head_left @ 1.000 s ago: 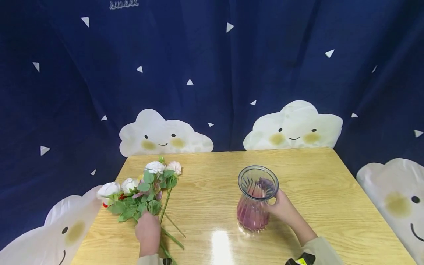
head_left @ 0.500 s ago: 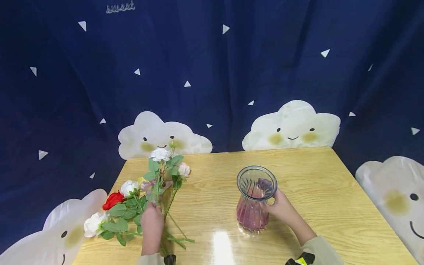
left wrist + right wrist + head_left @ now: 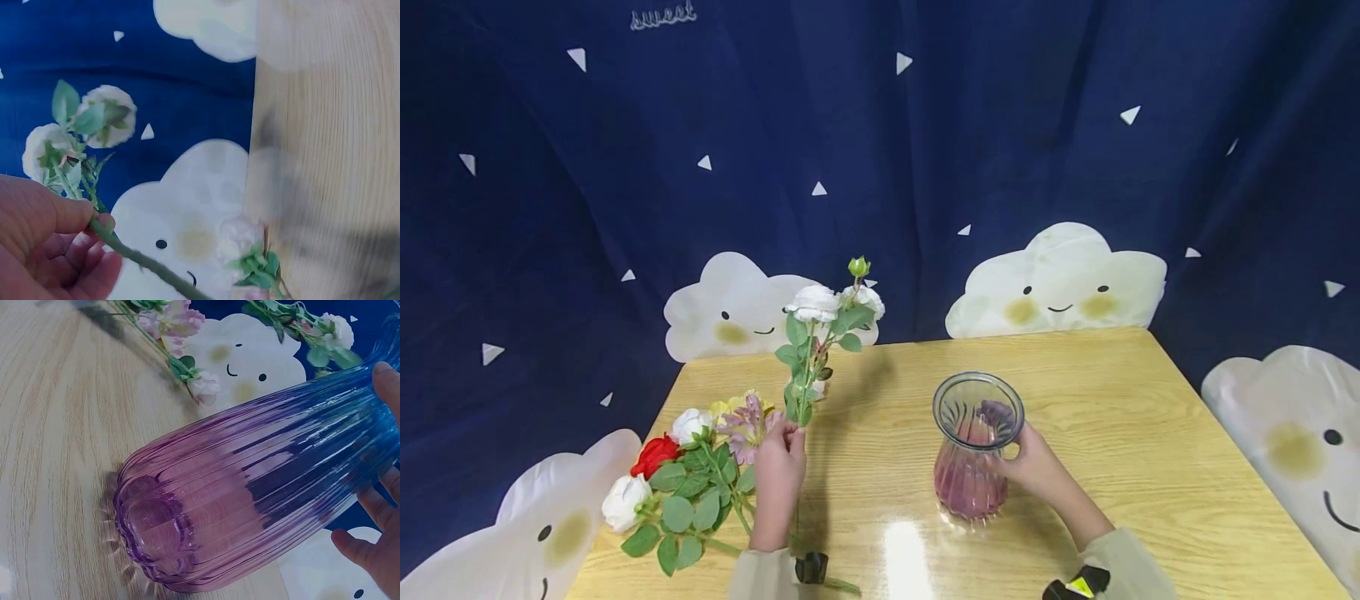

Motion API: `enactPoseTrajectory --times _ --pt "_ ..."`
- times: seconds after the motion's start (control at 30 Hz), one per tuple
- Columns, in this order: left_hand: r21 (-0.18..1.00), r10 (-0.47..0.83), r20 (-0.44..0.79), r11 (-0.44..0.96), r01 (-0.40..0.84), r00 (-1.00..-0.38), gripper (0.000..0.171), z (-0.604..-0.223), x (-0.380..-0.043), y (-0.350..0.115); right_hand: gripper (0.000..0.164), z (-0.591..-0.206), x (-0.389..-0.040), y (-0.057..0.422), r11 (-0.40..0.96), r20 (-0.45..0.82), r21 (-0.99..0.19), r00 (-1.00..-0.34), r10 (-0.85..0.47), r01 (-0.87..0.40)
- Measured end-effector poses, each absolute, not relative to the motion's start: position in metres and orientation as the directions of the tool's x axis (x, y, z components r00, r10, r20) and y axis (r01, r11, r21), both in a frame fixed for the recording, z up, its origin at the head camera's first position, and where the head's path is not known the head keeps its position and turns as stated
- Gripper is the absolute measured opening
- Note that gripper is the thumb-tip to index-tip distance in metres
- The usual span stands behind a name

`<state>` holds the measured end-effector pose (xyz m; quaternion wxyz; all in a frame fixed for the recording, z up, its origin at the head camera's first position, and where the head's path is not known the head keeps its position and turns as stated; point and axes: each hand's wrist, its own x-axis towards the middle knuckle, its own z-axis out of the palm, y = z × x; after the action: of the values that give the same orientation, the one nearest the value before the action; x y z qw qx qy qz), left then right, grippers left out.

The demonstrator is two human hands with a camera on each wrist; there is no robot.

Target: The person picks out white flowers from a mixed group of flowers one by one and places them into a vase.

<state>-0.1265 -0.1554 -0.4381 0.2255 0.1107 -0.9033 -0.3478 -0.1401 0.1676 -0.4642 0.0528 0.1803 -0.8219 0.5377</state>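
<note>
My left hand [image 3: 781,479] pinches the green stem [image 3: 153,267] of a white rose spray between thumb and fingers. The spray carries two white blooms [image 3: 814,303] and a green bud [image 3: 859,267], raised upright above the table. My right hand [image 3: 1037,467] grips the narrow neck of a ribbed glass vase [image 3: 972,487], blue at the rim and pink toward the base. The vase stands upright on the table, its wide mouth facing up. In the right wrist view, the thumb and fingers wrap the neck of the vase [image 3: 206,506].
Left on the wooden table [image 3: 880,450] lie a red rose [image 3: 657,455], white roses [image 3: 625,502], a lilac flower [image 3: 747,429] and a yellow flower [image 3: 724,408], stems toward the front. A pale pink rose [image 3: 242,240] lies near them. Behind hangs a dark blue curtain [image 3: 880,125] with clouds.
My left hand has lifted the white rose spray out of the pile, up and to the right. The remaining flowers have spread, exposing the red rose. My right hand stays on the vase.
</note>
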Motion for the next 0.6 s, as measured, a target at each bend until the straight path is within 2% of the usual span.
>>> enactPoseTrajectory --times 0.17,0.33,0.6 --pt "0.706 -0.34 0.315 0.708 -0.021 -0.886 0.012 -0.441 -0.128 -0.147 0.067 -0.464 -0.14 0.167 0.352 0.271 -0.871 -0.933 -0.237 -0.342" --pt "0.72 -0.336 0.364 0.693 0.034 -0.869 0.01 -0.442 -0.131 -0.138 0.068 -0.463 -0.14 0.167 0.354 0.266 -0.872 -0.934 -0.24 -0.339" --pt "0.735 -0.273 0.409 0.665 0.137 -0.871 0.012 -0.418 -0.137 -0.109 0.067 -0.463 -0.14 0.167 0.355 0.269 -0.87 -0.934 -0.236 -0.34"
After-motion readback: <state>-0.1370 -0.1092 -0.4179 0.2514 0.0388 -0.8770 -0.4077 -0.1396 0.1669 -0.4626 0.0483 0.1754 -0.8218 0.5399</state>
